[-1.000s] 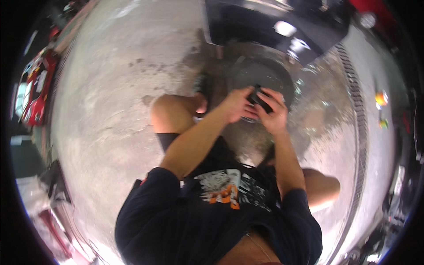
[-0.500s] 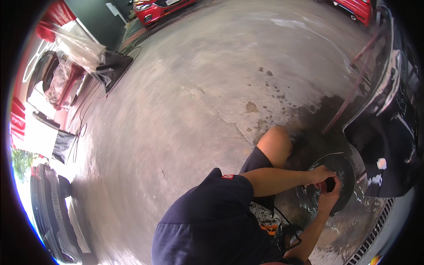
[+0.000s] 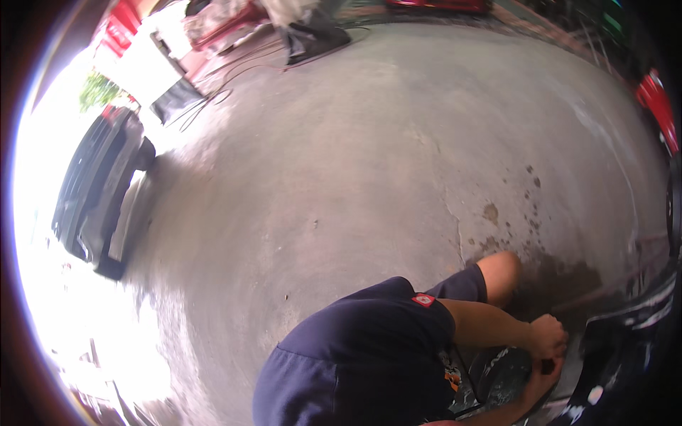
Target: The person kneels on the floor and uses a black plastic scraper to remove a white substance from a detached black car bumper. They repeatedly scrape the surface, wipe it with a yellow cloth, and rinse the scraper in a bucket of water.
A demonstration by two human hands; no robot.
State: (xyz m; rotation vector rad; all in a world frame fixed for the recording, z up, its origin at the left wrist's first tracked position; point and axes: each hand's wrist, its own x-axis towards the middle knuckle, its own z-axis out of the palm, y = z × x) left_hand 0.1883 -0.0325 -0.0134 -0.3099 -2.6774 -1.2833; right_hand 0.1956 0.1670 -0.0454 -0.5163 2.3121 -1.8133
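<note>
My left hand (image 3: 548, 336) and my right hand (image 3: 545, 376) are close together at the lower right, fingers curled in. Between them shows a small dark block (image 3: 547, 366), gripped in my right hand; its exact kind cannot be made out. My left hand is closed against it, its fingertips partly hidden. Just left of my hands lies a round black basin (image 3: 506, 376) with wet, shiny patches, partly covered by my right forearm. Right beside my hands is a glossy black car body panel (image 3: 614, 355), like a bumper, with pale smears on it.
Wet dark concrete (image 3: 568, 280) spreads beyond my bent knee (image 3: 500, 275). A dark bumper (image 3: 103, 188) stands at the far left. Hoses or cables (image 3: 213, 99) trail along the floor at the upper left. Red cars (image 3: 440, 6) show at the far edge.
My view has swung left, so the floor and objects shift across it. My hands have moved from over the basin toward its right side, nearer the black panel, still together around the dark block.
</note>
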